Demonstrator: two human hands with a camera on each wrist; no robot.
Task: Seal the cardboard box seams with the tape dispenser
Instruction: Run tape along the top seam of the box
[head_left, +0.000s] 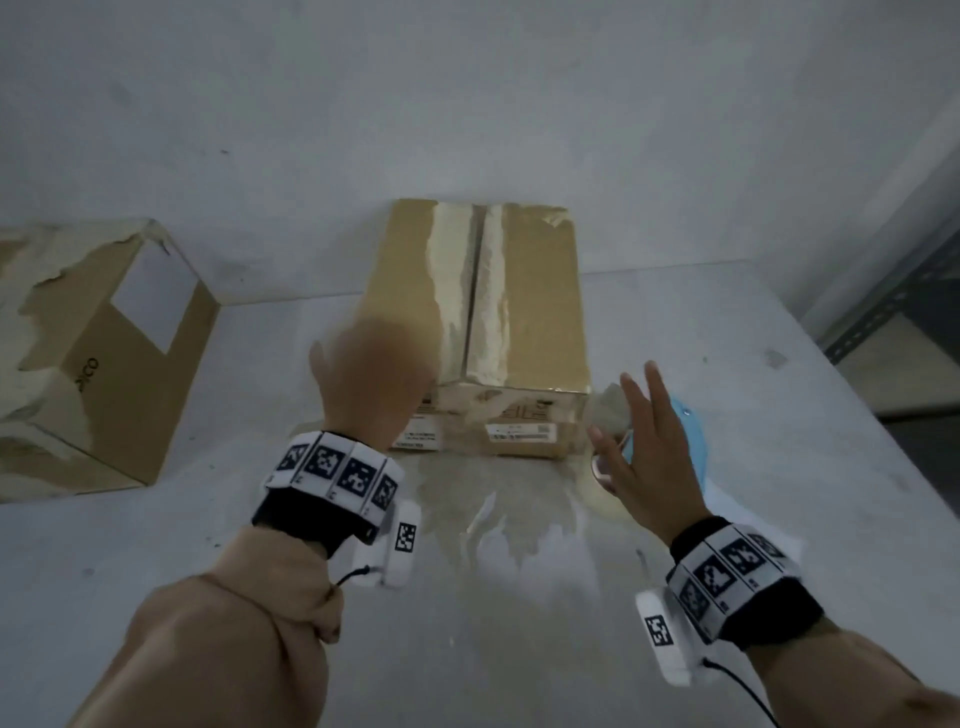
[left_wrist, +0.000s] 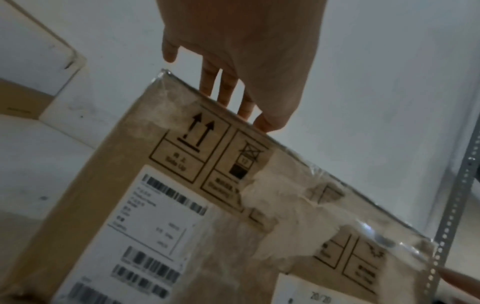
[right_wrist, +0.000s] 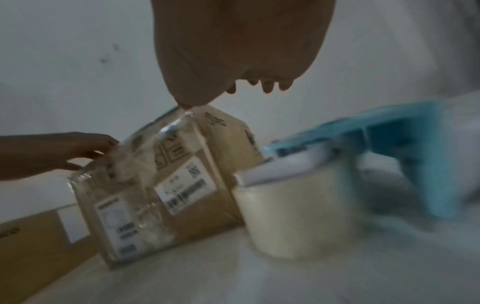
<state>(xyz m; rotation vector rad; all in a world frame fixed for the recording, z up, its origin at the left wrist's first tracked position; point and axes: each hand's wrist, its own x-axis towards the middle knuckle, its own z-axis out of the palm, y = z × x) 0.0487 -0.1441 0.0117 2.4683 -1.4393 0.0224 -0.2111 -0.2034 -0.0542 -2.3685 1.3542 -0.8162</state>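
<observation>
Cardboard box (head_left: 480, 322), head view: it stands on the grey table (head_left: 701, 338) against the wall, long axis running away from the viewer, the taped centre seam along that axis and the labelled end facing the person. The left hand (head_left: 371, 379), blurred, hovers at the near left top corner; the right hand (head_left: 649, 447) is spread, fingers straight, above the blue tape dispenser (head_left: 685, 441), which lies just right of the box's near end. A second, torn box (head_left: 98, 364) stands well apart to the left. Left wrist view: only here are the end-face markings legible, namely up arrows, handling symbols and barcode labels (left_wrist: 161, 222); the left hand's fingers (left_wrist: 226, 90) reach straight to the top edge of the box (left_wrist: 109, 185), its grip open on nothing. Right wrist view: only here does the dispenser's tape roll (right_wrist: 296, 216) show, beside the blue frame (right_wrist: 405, 156); the right hand (right_wrist: 241, 45) hangs above, fingers relaxed, holding nothing.
</observation>
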